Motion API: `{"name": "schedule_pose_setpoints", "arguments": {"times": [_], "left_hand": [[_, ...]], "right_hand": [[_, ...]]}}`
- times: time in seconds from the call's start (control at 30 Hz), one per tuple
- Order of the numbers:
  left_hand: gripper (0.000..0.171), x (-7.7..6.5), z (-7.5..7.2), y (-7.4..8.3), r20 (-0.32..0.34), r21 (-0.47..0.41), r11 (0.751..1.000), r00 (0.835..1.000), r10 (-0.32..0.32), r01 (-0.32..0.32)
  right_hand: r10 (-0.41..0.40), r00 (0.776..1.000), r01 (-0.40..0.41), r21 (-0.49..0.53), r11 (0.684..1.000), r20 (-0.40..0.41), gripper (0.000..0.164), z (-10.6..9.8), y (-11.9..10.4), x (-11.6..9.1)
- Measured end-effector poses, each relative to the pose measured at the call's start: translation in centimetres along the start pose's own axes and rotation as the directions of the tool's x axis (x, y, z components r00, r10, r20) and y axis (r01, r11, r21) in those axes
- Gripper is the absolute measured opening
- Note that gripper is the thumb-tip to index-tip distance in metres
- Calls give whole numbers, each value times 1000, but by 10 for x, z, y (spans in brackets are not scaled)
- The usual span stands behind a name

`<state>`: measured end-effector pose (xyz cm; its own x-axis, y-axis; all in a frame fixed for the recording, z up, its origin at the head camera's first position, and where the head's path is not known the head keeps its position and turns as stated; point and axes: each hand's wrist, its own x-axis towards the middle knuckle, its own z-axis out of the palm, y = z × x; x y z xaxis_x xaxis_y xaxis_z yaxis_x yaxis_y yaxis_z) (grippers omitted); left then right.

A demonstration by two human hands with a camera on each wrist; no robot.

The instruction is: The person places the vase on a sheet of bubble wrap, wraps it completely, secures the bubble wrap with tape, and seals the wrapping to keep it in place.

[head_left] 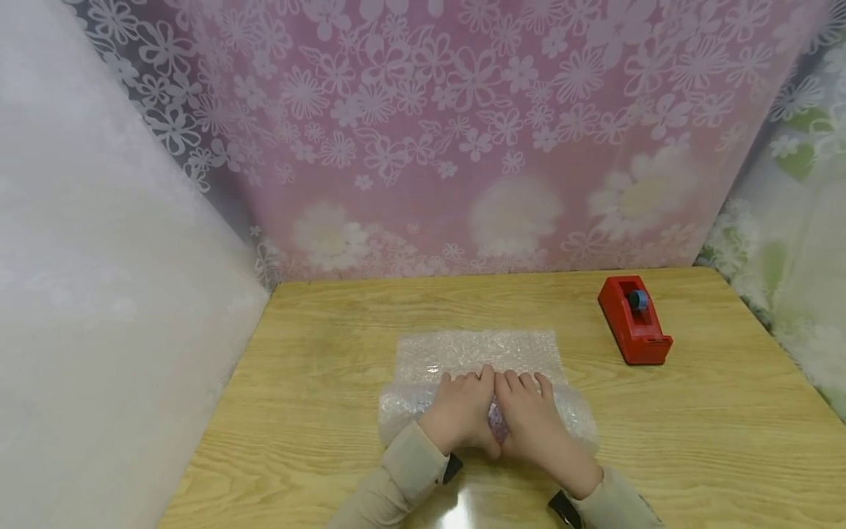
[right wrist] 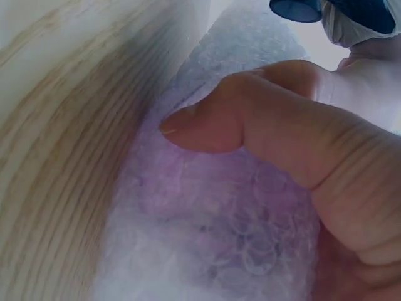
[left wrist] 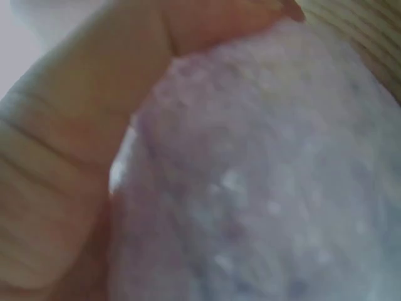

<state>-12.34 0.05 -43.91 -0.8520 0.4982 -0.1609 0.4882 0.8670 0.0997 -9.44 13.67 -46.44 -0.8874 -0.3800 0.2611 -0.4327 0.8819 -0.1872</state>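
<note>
A roll of bubble wrap [head_left: 577, 413] lies across the near middle of the table, with something purple showing through the layers. My left hand [head_left: 461, 415] grips the roll left of its middle, fingers over the top and thumb on the near side. Right beside it, my right hand [head_left: 531, 425] holds the roll the same way. Beyond the fingers a flat stretch of the sheet [head_left: 476, 347] extends over the table. In the left wrist view the wrapped bundle [left wrist: 263, 175] fills the hand's curve. The right wrist view shows the thumb pressed on the purple-tinted wrap [right wrist: 207, 213].
A red tape dispenser [head_left: 644, 345] with a small blue roll of tape stands at the back right of the wooden table [head_left: 317, 345]. Flowered pink cloth [head_left: 423, 162] hangs behind, with pale cloth along both sides.
</note>
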Motion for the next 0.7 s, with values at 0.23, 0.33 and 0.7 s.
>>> {"name": "schedule_pose_setpoints", "arguments": {"times": [0.23,0.33,0.7], "left_hand": [[100,-7,-2,5,-40,92,995,999,-27,31],[99,-8,1,6,-75,126,991,997,-24,33],[97,-8,9,9,-153,207,977,988,-15,47]], "right_hand": [[14,999,-15,1,1000,41,86,-4,-1,3],[18,998,-18,0,1000,67,85,-7,-2,6],[73,963,-92,61,994,258,97,-15,4,17]]}}
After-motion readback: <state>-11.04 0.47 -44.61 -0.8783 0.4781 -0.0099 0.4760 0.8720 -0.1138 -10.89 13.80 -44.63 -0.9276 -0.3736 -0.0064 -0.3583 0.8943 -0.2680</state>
